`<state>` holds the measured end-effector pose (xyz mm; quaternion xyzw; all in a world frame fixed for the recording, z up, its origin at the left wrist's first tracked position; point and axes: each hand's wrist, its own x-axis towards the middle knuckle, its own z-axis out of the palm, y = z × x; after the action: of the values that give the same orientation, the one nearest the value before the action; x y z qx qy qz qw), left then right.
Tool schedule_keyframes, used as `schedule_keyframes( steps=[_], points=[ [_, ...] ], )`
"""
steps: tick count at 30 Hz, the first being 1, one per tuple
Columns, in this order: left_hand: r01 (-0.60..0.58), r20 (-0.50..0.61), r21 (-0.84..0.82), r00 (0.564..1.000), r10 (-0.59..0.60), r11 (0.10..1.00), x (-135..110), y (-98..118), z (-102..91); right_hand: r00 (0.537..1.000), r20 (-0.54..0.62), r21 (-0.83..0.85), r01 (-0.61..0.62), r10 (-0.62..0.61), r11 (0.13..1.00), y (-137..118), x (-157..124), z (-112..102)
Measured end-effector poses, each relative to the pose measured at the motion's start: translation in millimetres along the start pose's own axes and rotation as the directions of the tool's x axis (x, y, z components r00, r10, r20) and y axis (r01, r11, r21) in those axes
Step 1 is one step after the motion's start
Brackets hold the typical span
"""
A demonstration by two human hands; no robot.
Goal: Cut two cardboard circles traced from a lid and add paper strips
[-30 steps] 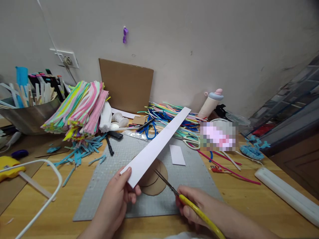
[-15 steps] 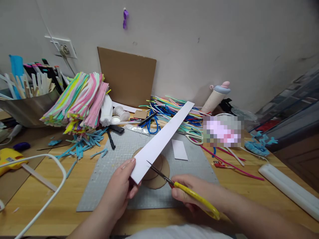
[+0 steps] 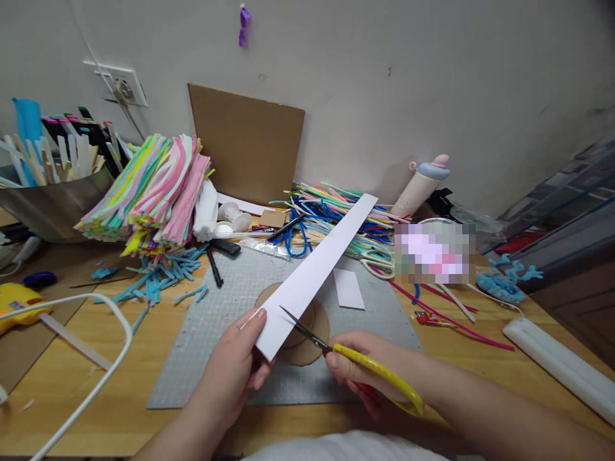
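My left hand (image 3: pixel 240 358) pinches the near end of a long white strip of card (image 3: pixel 319 272), thumb on top and fingers beneath. The strip slants away to the upper right. In my right hand (image 3: pixel 358 365) is a pair of scissors (image 3: pixel 379 371) with yellow and red handles. One dark blade lies over the strip near my left thumb; the other blade is hidden, perhaps under the card. Below the strip, round cardboard discs (image 3: pixel 307 352) rest on a grey cutting mat (image 3: pixel 192 365). A small white card piece (image 3: pixel 349 289) lies on the mat to the right.
Bundled pipe cleaners (image 3: pixel 158 192) and a metal bowl of sticks (image 3: pixel 57 205) stand at left, near a yellow glue gun (image 3: pixel 19 304). Loose pipe cleaners (image 3: pixel 336 218), pale-handled scissors (image 3: pixel 377 262) and a bottle (image 3: pixel 420 186) lie behind. A white bar (image 3: pixel 562 365) is at right.
The view has shifted slightly. My right hand has brought the scissors a little further left over the strip. My left hand keeps its hold on the card.
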<state>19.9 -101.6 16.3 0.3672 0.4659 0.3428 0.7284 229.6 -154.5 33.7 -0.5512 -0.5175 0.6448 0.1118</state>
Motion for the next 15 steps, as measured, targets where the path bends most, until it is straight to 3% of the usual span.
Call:
schedule_keyframes(
  steps=[15],
  points=[
    [0.005, 0.014, 0.021, 1.0, -0.006, 1.0, -1.8, 0.1, -0.6, 1.0, -0.009, 0.077, -0.008, 0.008, 0.997, 3.4, 3.0, 5.6]
  ],
)
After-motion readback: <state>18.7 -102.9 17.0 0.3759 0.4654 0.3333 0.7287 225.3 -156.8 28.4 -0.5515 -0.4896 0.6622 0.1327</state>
